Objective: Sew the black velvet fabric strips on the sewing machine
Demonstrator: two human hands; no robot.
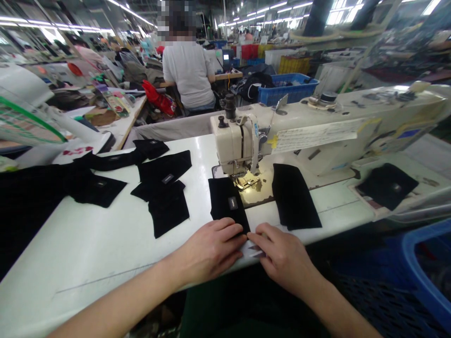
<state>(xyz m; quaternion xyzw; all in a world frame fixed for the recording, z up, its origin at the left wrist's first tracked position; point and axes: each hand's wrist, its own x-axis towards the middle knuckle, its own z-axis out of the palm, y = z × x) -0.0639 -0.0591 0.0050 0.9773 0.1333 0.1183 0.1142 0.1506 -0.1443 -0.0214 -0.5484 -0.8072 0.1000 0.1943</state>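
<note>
A black fabric piece [222, 199] with a small dark label [233, 203] lies in front of the sewing machine's presser foot [246, 183]. My left hand [214, 249] is on its near end, fingers together and closed on the edge. At the near right corner of that piece, my right hand [282, 256] has its index fingertip touching the cloth. Its fingers are curled around a small pale, pointed thing [252, 249], mostly hidden, whose kind I cannot make out. Another black fabric piece [296, 197] lies flat to the right, beyond my right hand.
Several labelled black pieces [165, 176] are spread on the left of the white table [116, 244]. The sewing machine [232, 145] stands behind my hands. One more black piece [387, 185] lies far right, above a blue basket [410, 253]. A person [188, 70] sits ahead, facing away.
</note>
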